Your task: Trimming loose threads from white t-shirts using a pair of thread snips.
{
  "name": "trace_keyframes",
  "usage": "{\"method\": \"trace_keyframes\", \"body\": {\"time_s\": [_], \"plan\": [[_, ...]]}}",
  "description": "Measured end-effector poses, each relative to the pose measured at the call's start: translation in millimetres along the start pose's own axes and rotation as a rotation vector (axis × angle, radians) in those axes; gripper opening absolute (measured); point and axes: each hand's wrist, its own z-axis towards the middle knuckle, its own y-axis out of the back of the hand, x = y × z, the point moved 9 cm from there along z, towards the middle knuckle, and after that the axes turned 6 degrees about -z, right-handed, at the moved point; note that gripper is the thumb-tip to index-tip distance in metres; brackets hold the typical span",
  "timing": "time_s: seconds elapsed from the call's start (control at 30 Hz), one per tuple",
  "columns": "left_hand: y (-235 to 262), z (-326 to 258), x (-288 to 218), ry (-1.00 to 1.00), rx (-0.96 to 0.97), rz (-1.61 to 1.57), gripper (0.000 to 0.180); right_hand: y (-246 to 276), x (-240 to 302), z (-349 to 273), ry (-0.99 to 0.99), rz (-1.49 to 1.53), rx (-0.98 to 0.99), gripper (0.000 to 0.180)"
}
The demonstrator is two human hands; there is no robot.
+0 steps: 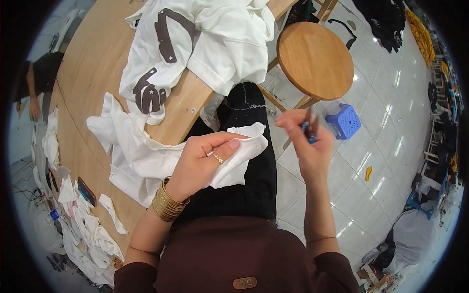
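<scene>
The white garment point(146, 156) hangs off the edge of the wooden table point(93, 73) onto my lap, and my left hand point(205, 163) is closed on its hem, thumb pressing the cloth against my fingers just off the table's edge. My right hand point(305, 141) is raised to the right of the table, well clear of the cloth, fingers pinched shut around a small blue tool point(307, 132); what kind it is I cannot tell. Further up the table lies another white shirt with dark brown markings point(171, 53). Beyond the table's edge stands a round wooden stool point(315, 53), with a small blue plastic stool point(344, 120) just beside it.
</scene>
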Motion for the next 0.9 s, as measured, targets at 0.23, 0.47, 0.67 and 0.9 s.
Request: {"method": "trace_keyframes", "body": {"time_s": [0.23, 0.47, 0.67, 0.9], "plan": [[21.8, -10.0, 11.5, 0.059, -0.036, -0.158, 0.025, -68.4, 23.2, 2.7, 0.263, -0.225, 0.274, 0.011], [28.2, -13.8, 2.8, -0.030, -0.034, -0.081, 0.021, -50.2, 26.6, 13.2, 0.108, -0.085, 0.142, 0.008], [32.8, -17.5, -7.9, -0.117, -0.042, -0.007, 0.014, -69.3, 33.1, -3.5, 0.146, -0.208, 0.319, 0.010], [35.9, -24.5, -18.7, -0.291, -0.116, 0.117, 0.014, -73.4, 27.0, -6.8, 0.032, -0.172, 0.405, 0.010]]}}
